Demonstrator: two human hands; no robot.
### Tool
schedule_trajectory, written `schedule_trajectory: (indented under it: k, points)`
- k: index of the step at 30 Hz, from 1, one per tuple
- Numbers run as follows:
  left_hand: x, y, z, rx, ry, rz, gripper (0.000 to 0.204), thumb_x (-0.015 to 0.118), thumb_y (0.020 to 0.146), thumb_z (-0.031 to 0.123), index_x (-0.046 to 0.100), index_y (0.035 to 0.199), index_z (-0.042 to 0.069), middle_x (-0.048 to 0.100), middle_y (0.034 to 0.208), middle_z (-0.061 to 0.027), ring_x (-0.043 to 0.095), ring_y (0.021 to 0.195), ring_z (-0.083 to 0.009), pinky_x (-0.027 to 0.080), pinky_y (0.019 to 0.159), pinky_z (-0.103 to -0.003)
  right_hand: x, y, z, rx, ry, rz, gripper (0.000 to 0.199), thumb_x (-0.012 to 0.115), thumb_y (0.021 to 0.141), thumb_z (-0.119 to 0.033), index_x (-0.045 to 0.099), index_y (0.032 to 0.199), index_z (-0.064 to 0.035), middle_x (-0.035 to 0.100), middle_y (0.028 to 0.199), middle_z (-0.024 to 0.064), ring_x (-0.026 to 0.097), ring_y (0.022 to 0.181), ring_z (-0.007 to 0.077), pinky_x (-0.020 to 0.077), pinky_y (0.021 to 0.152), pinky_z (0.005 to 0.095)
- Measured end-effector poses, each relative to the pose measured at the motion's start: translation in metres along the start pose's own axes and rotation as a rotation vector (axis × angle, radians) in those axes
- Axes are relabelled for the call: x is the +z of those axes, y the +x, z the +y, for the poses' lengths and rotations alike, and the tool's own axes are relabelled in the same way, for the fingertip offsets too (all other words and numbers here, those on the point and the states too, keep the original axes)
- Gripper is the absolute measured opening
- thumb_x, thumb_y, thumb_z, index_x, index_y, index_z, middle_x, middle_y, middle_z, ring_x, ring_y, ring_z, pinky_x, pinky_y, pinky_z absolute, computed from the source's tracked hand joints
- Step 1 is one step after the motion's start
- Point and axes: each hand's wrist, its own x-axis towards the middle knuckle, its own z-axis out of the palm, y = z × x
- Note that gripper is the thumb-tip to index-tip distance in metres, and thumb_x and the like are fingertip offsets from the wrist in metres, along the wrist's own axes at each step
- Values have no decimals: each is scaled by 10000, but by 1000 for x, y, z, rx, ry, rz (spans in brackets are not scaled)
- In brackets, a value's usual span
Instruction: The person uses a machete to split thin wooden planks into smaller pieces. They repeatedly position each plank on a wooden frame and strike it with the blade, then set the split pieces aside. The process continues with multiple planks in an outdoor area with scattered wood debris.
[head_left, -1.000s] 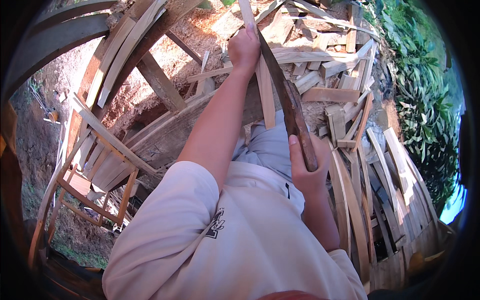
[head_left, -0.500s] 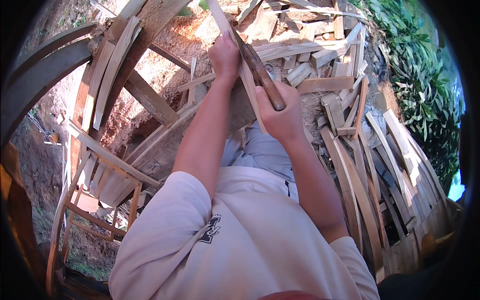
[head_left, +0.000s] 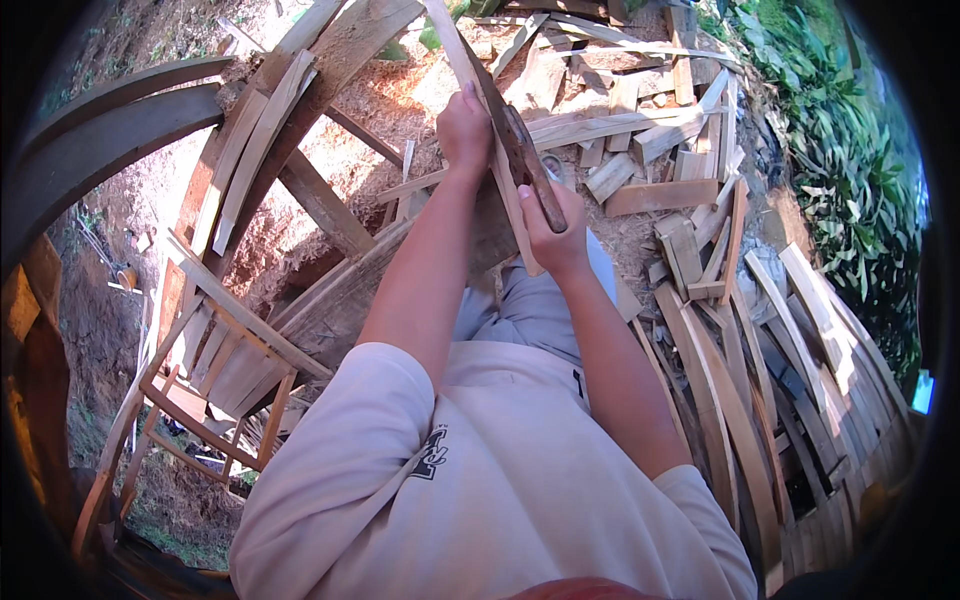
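Observation:
My left hand [head_left: 464,128] grips a long pale wooden slat [head_left: 452,40] that runs from the top of the view down toward my lap. Just below it, my right hand [head_left: 553,226] is closed on the handle of a dark, rusty chopping blade [head_left: 524,160]. The blade lies along the slat's right edge, with its tip close to my left hand. The slat's lower end [head_left: 520,240] rests against a thick weathered plank [head_left: 330,300] in front of my knees.
Short wood offcuts [head_left: 655,195] and chips litter the dirt ahead. Long curved slats [head_left: 735,420] are stacked on my right, beside green plants [head_left: 850,170]. A slatted wooden frame [head_left: 215,360] and large bent beams [head_left: 120,130] stand on my left.
My right hand has moved forward along the slat with the blade, from near my lap to close under my left hand. The left hand keeps its hold on the slat.

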Motion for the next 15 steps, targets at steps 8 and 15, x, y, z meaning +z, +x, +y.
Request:
schedule_trajectory:
  k: [8, 15]
  points:
    - [1, -23, 4, 49, 97, 57, 519, 415, 1111, 400, 679, 858, 31, 706, 783, -253, 693, 747, -476, 528, 698, -588, -1, -20, 25, -64, 39, -1, 295, 640, 1023, -146, 593, 761, -18, 546, 596, 16, 492, 525, 109, 389, 509, 327]
    - [5, -34, 0, 141, 126, 148, 461, 447, 1100, 362, 664, 845, 46, 707, 754, -218, 699, 706, -443, 539, 664, -559, -24, -23, 46, -53, 84, -55, 248, 651, 999, -134, 607, 789, -9, 553, 600, 46, 526, 550, 125, 402, 527, 335]
